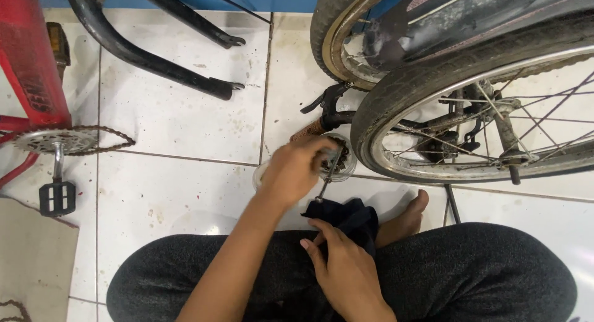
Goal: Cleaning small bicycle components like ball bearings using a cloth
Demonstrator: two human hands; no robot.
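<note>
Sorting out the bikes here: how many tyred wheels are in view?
2, both upper right: one wheel with spokes nearest the hands, another wheel behind it. More may lie outside the frame.

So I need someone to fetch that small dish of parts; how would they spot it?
Start at the big bicycle wheel with the silver rim on the white tiled floor. Just left of its lowest edge sits a small round clear dish of dark metal bits, under the left hand. It alone is see-through.

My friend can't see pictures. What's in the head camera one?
A person sitting on a tiled floor reaches their left hand into a small clear tub, while their right hand holds a dark cloth. Bicycle wheels stand close in front.
</note>
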